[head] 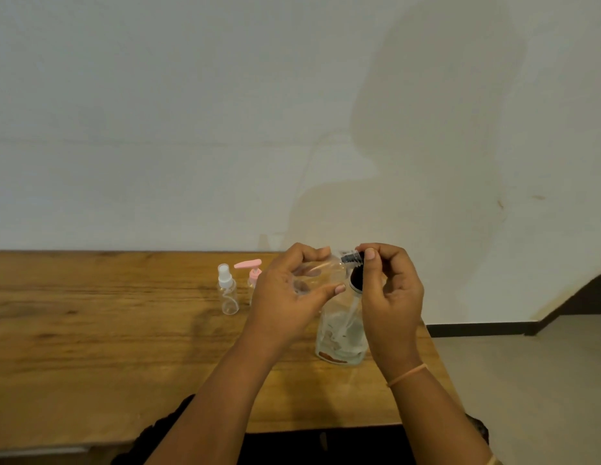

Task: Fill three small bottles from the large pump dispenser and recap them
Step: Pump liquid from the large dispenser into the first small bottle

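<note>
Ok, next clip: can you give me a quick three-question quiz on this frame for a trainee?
1. True or false: the white-capped spray bottle stands upright on the table, with neither hand touching it.
2. What does the right hand pinch? A) a funnel B) the black cap at the neck of the small clear bottle C) a cloth
3. Besides the one the left hand holds, how many small bottles stand on the table?

Key: 1 true; 2 B; 3 two.
</note>
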